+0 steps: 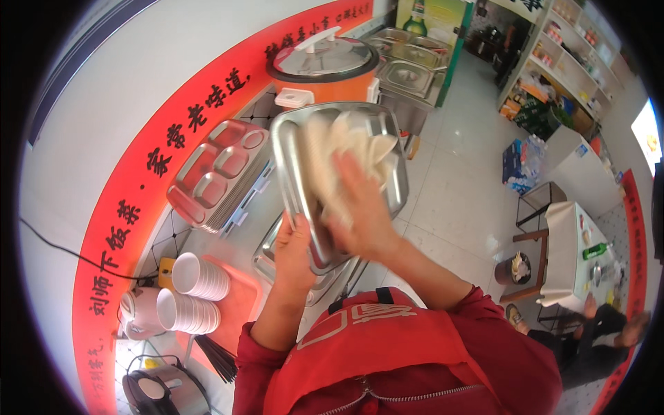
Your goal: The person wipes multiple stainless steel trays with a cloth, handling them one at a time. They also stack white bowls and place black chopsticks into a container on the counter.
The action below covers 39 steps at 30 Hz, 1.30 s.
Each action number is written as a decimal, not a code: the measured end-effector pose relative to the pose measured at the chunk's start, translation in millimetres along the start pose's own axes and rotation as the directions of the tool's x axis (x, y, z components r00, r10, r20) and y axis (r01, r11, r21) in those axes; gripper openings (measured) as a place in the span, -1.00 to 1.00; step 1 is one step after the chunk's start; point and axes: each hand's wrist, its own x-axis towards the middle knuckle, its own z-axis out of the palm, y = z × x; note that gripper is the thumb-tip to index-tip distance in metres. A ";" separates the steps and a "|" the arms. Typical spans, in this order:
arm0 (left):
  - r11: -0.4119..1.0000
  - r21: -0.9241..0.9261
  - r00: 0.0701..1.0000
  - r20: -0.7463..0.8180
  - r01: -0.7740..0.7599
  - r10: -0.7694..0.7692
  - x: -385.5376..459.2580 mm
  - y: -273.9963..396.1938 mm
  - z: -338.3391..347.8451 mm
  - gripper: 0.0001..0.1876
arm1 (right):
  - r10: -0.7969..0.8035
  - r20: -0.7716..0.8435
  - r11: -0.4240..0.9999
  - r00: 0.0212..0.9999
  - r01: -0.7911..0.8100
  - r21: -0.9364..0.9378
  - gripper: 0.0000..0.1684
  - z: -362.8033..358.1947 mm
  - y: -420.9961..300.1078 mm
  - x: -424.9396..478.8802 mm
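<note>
A stainless-steel compartment tray [397, 171] is tilted in front of me, held by its near left edge in my left hand [294, 251]. My right hand [363, 210] presses a cream-coloured cloth [332, 150] against the tray's face; hand and cloth are blurred. The cloth hides most of the tray's compartments. Beneath the held tray, partly covered by it and my left hand, another steel tray [265, 254] lies on the counter. To the left of my hands rises a stack of steel compartment trays [220, 174].
Beyond the tray stands an orange rice cooker [324, 88] with a glass lid, then steel food pans [407, 75]. White bowls [199, 277] are stacked on an orange tray [244, 290], near dark chopsticks [215, 358] and an electric kettle [142, 314]. A person [591, 337] sits at a table [563, 254] on the right.
</note>
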 end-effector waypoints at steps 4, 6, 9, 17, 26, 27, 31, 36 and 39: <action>0.987 -0.149 0.995 -0.071 0.064 -0.076 9.0 2.5 -21.2 -0.60 | -0.122 0.374 0.984 0.919 0.162 -0.075 -0.42 2.0 -20.8 -55.4; 0.971 -0.209 0.985 -0.101 0.116 -0.139 11.4 0.7 -29.2 -0.55 | -0.173 0.377 0.971 0.910 0.221 -0.088 -0.33 0.4 -22.8 -61.8; 0.995 0.015 0.984 -0.153 0.097 -0.094 10.4 -11.1 -3.2 -0.45 | -0.014 0.232 0.967 0.973 0.072 -0.243 -0.29 -0.4 -17.3 -26.3; 0.977 0.166 0.989 0.038 0.135 -0.143 4.3 -39.5 -23.1 -0.43 | 0.054 -0.062 0.931 0.997 -0.072 -0.358 -0.39 -4.5 39.9 15.2; 0.940 -0.129 0.949 0.026 0.315 -0.315 23.4 -25.4 -5.7 -0.36 | -0.152 0.228 0.986 0.962 0.163 -0.030 -0.37 1.4 6.3 -99.2; 0.954 -0.124 0.959 -0.041 0.273 -0.280 22.9 -21.6 -1.2 -0.36 | -0.161 0.243 0.986 0.957 0.165 0.003 -0.38 -3.9 13.1 -102.4; 0.982 0.062 0.983 -0.064 0.179 -0.175 23.5 -22.0 -26.5 -0.41 | 0.137 -0.116 0.986 0.984 -0.147 -0.080 -0.52 -61.8 89.8 -122.5; 0.990 0.113 0.996 0.005 0.087 -0.088 14.2 -15.3 -30.7 -0.44 | 0.940 -0.199 0.330 0.276 -0.884 0.331 -0.48 -150.3 137.5 -112.6; 0.993 0.051 0.994 0.023 0.107 -0.108 12.6 -22.8 -17.2 -0.36 | 0.611 -0.015 0.783 0.792 -0.601 0.161 -0.33 -119.9 92.0 -89.7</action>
